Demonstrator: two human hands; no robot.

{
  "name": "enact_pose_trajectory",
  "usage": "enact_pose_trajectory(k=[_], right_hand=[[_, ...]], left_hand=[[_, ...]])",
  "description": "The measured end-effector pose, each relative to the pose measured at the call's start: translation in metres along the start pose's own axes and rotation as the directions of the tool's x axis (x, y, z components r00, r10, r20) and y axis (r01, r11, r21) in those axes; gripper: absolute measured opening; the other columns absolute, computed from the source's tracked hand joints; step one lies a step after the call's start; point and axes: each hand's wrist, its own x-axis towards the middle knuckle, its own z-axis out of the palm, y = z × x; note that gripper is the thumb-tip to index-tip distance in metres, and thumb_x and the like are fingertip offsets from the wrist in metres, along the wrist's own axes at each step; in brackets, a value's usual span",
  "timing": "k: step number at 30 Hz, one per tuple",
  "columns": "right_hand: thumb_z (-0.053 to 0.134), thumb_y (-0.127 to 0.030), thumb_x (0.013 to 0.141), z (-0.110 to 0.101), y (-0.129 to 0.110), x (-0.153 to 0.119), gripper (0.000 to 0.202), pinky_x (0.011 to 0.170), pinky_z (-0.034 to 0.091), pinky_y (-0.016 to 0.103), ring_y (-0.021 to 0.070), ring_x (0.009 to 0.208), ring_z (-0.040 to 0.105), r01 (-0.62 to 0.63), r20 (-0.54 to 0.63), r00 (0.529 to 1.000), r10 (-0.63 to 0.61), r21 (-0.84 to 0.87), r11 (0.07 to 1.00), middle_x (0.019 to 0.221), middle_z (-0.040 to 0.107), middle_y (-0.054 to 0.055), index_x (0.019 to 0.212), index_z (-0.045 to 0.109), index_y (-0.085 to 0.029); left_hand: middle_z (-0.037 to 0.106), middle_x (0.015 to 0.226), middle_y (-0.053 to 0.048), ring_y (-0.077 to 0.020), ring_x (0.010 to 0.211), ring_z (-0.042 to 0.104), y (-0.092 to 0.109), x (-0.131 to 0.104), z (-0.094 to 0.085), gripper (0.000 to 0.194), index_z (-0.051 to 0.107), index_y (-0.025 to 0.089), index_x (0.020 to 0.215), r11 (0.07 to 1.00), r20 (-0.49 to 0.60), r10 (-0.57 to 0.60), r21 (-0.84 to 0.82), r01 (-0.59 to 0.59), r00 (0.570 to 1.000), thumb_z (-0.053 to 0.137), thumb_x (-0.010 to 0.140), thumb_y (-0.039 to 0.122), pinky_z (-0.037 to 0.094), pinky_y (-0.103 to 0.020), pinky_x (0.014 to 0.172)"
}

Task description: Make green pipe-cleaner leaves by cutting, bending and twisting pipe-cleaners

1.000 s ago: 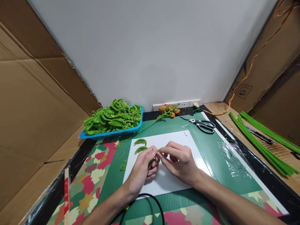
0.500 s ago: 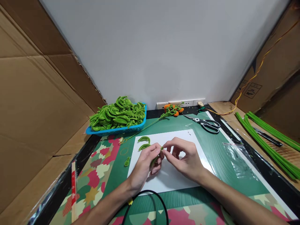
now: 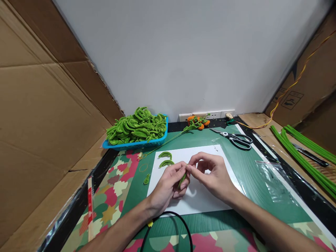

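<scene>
My left hand point(image 3: 172, 182) is closed round a green fuzzy pipe-cleaner leaf point(image 3: 182, 180), part of which shows below the fingertips. At the leaf's upper end my right hand point(image 3: 210, 171) pinches, thumb and forefinger meeting the left fingertips; the pinched bit is mostly hidden. Both hands are above a white sheet point(image 3: 194, 199). Two curved green pipe-cleaner leaves point(image 3: 166, 163) lie on the sheet's upper left. Just left of the sheet is a small green looped piece point(image 3: 146, 179).
A blue basket point(image 3: 164, 140) heaped with green pipe-cleaner leaves point(image 3: 136, 126) stands back left. Behind the sheet lie an orange-flowered stem point(image 3: 198, 122) and scissors point(image 3: 236, 139). Right are a plastic bag point(image 3: 275, 182), green pipe cleaners point(image 3: 301, 161) and a knife point(image 3: 311, 154). A black cable point(image 3: 187, 227) loops in front.
The whole view has shifted slightly, so things appear further right. My right fingertips have closed in against the left fingertips at the leaf's end.
</scene>
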Motion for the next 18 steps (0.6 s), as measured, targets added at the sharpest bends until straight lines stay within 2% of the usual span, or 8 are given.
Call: enact_pose_trajectory(k=[3, 5, 8, 10, 15, 18], right_hand=[[0.072, -0.030, 0.094, -0.0019, -0.0011, -0.0007, 0.011, 0.052, 0.045, 0.023, 0.0108, 0.057, 0.056, 0.051, 0.047, 0.998, -0.048, -0.050, 0.997, 0.079, 0.071, 0.002, 0.091, 0.073, -0.019], [0.071, -0.026, 0.094, -0.0034, -0.0017, -0.0006, 0.008, 0.052, 0.044, 0.023, 0.0100, 0.056, 0.054, 0.072, 0.065, 0.996, -0.066, -0.092, 0.993, 0.078, 0.070, 0.000, 0.092, 0.072, -0.019], [0.070, -0.024, 0.094, -0.0056, -0.0024, 0.0007, 0.006, 0.052, 0.043, 0.022, 0.0097, 0.056, 0.053, 0.075, 0.087, 0.994, -0.063, -0.151, 0.986, 0.076, 0.069, -0.001, 0.090, 0.070, -0.019], [0.066, -0.025, 0.097, -0.0065, -0.0025, 0.0013, 0.010, 0.052, 0.043, 0.021, 0.0100, 0.057, 0.054, 0.058, 0.095, 0.995, -0.042, -0.173, 0.983, 0.076, 0.069, 0.000, 0.090, 0.070, -0.019], [0.062, -0.023, 0.099, -0.0068, -0.0004, 0.0003, 0.012, 0.053, 0.042, 0.021, 0.0097, 0.058, 0.056, 0.114, 0.104, 0.990, -0.091, -0.245, 0.963, 0.075, 0.069, -0.002, 0.090, 0.069, -0.020], [0.062, -0.022, 0.099, -0.0058, 0.0020, 0.0003, 0.011, 0.055, 0.042, 0.021, 0.0100, 0.057, 0.056, 0.129, 0.099, 0.990, -0.105, -0.282, 0.951, 0.072, 0.067, -0.003, 0.090, 0.066, -0.020]], left_hand=[[0.043, 0.062, 0.009, -0.0028, 0.043, 0.023, -0.0005, -0.0011, -0.0012, 0.037, 0.053, 0.021, 0.090, 0.989, 0.021, -0.086, -0.120, 0.088, 0.996, 0.070, 0.096, 0.052, 0.016, -0.014, 0.040], [0.042, 0.062, 0.009, -0.0030, 0.045, 0.021, -0.0024, 0.0004, -0.0036, 0.037, 0.052, 0.020, 0.089, 0.994, 0.016, -0.050, -0.091, 0.052, 0.999, 0.071, 0.095, 0.052, 0.015, -0.014, 0.041], [0.043, 0.063, 0.009, -0.0039, 0.046, 0.019, -0.0057, 0.0040, -0.0070, 0.037, 0.054, 0.019, 0.087, 0.996, 0.010, 0.058, 0.060, -0.058, 0.998, 0.068, 0.098, 0.052, 0.014, -0.015, 0.040], [0.048, 0.065, 0.007, -0.0045, 0.047, 0.024, -0.0064, 0.0049, -0.0078, 0.035, 0.057, 0.018, 0.088, 0.971, -0.006, 0.137, 0.201, -0.133, 0.991, 0.065, 0.100, 0.050, 0.016, -0.017, 0.040], [0.057, 0.071, 0.003, -0.0064, 0.052, 0.040, -0.0026, 0.0014, -0.0072, 0.030, 0.064, 0.017, 0.086, 0.843, -0.023, 0.274, 0.487, -0.228, 0.962, 0.062, 0.104, 0.041, 0.031, -0.020, 0.048], [0.064, 0.078, 0.001, -0.0098, 0.065, 0.054, -0.0015, 0.0001, -0.0087, 0.028, 0.069, 0.017, 0.086, 0.732, -0.037, 0.364, 0.629, -0.262, 0.931, 0.061, 0.105, 0.037, 0.041, -0.021, 0.061]])
